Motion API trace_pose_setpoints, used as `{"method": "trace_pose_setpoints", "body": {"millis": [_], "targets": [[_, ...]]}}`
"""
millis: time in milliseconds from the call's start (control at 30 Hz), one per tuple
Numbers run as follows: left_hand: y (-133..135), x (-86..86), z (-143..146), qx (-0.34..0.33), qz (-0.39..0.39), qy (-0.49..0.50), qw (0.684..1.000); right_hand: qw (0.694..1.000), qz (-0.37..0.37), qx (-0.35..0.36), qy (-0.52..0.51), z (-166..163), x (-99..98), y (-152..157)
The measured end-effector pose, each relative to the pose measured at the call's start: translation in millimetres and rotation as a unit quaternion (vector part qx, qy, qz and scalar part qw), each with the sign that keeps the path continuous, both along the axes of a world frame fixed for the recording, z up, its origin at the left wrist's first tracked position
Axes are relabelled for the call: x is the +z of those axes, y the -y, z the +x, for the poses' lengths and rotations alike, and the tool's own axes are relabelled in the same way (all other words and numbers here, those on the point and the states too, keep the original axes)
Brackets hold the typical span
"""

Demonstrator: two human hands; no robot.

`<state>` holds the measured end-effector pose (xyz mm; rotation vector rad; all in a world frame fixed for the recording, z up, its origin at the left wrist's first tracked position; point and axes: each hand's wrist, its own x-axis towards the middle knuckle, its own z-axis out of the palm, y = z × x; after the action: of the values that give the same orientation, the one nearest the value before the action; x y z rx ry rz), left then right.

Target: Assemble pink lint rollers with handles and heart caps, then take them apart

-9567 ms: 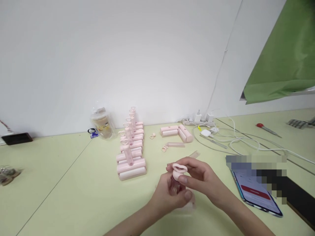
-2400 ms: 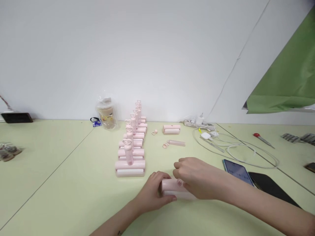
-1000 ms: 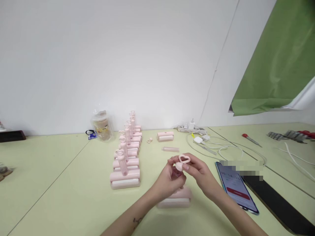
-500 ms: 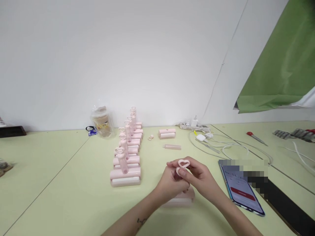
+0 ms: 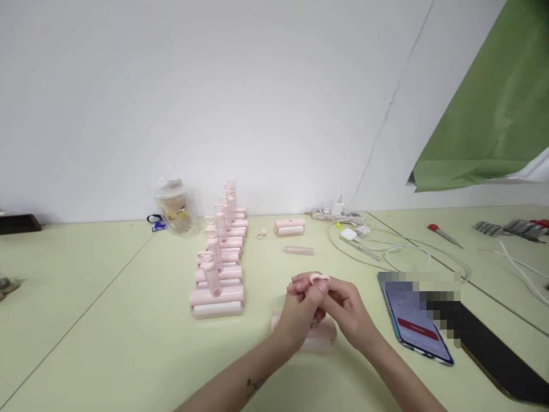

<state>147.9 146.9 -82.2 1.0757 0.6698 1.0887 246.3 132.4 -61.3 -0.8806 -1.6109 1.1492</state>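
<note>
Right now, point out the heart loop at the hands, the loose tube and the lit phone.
Heart loop (image 5: 319,276): head view, upper rim.
Loose tube (image 5: 299,250): head view, middle of its side.
Lit phone (image 5: 417,329): head view, red bar on screen.

No text, brand or number is legible. The phone (image 5: 409,323) serves as landmark: the upper part of its lit screen is masked by coarse pixel blocks, and the red bar (image 5: 417,328) lower on the screen carries a pale line of characters, too small to read. Far to the left of the phone and farther back, the bagged cup (image 5: 175,213) bears a yellow-and-dark print, unreadable; beyond it, farthest left of the phone, the blue packet (image 5: 158,226) shows indistinct whitish marks.
</note>
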Motion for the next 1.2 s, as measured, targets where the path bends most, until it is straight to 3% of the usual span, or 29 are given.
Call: {"method": "trace_pose_setpoints", "body": {"millis": [133, 600, 733, 833, 933, 1100, 1200], "targets": [[4, 5.1, 5, 0.028, -0.030, 0.004, 0.999, 0.999, 0.024, 0.002, 0.032, 2, 2.4, 0], [11, -0.7, 4, 0.037, -0.057, 0.008, 0.998, 0.990, 0.091, -0.032, 0.102, 1, 6.5, 8], [9, -8.6, 1, 0.018, -0.009, 0.030, 0.999, 0.993, 0.064, -0.043, 0.087, 2, -5.0, 8], [4, -19.1, 2, -0.021, 0.039, 0.056, 0.997, 0.999, 0.009, -0.012, 0.050, 9, -13.7, 4], [0, -23.1, 3, -0.037, 0.033, 0.067, 0.997, 1.000, -0.009, 0.005, -0.018, 19, -16.7, -1], [2, -18.7, 4, -0.006, 0.001, 0.078, 0.997, 0.994, 0.052, 0.002, 0.096, 20, -8.6, 0], [4, -20.9, 6, 0.003, -0.004, 0.078, 0.997, 0.992, 0.061, 0.000, 0.114, 12, -6.0, 4]]}}
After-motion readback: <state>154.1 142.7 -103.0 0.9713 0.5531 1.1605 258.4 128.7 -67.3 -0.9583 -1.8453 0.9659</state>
